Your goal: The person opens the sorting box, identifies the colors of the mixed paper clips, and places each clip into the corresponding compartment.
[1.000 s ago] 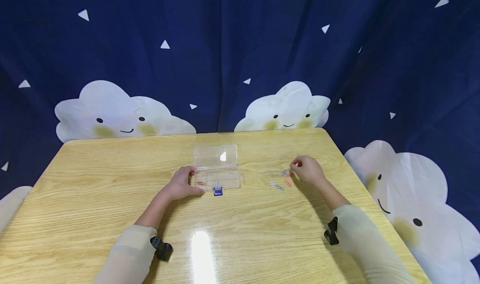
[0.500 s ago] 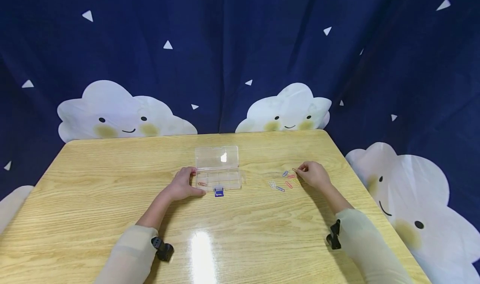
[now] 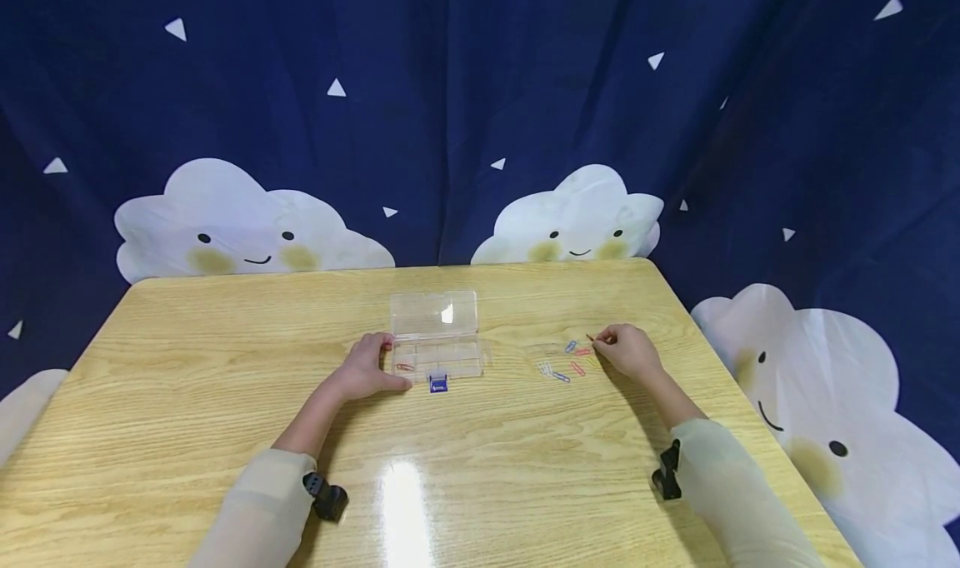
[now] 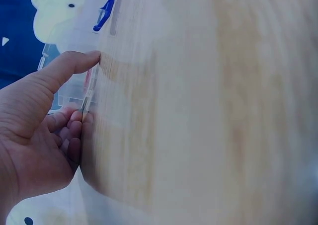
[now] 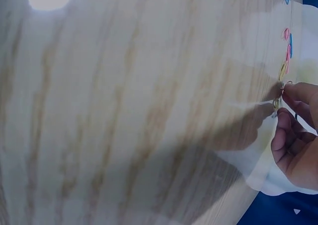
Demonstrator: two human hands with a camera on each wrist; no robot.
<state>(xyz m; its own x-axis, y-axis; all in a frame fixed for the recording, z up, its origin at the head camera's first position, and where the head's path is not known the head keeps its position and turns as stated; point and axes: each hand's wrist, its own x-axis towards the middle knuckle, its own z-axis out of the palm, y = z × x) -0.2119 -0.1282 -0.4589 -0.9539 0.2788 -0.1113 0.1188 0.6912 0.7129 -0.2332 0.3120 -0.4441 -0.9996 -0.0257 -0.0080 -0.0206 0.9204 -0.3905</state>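
Observation:
A see-through plastic compartment box (image 3: 442,345) stands with its lid (image 3: 420,314) tipped back and a blue latch (image 3: 438,383) at the front. Inside its left compartment lies a red paper clip (image 3: 404,367). My left hand (image 3: 362,371) grips the box's left end, thumb at the front edge and fingers behind. Over on the right, my right hand (image 3: 632,353) pinches a reddish-brown paper clip (image 3: 590,337) between thumb and fingertip, just above the tabletop. Beside it lie loose paper clips: blue (image 3: 571,346), red (image 3: 577,369), white (image 3: 545,369) and yellow (image 3: 592,362).
The wooden table (image 3: 480,460) carries a bright light reflection near its front. Behind it and along its right side hangs a dark blue curtain (image 3: 390,93) with white clouds. A black wrist camera (image 3: 327,497) sits at the left sleeve.
My right hand has drawn slightly right and down from the clip pile, now with the reddish-brown paper clip showing at its fingertips. The left hand keeps its grip on the box.

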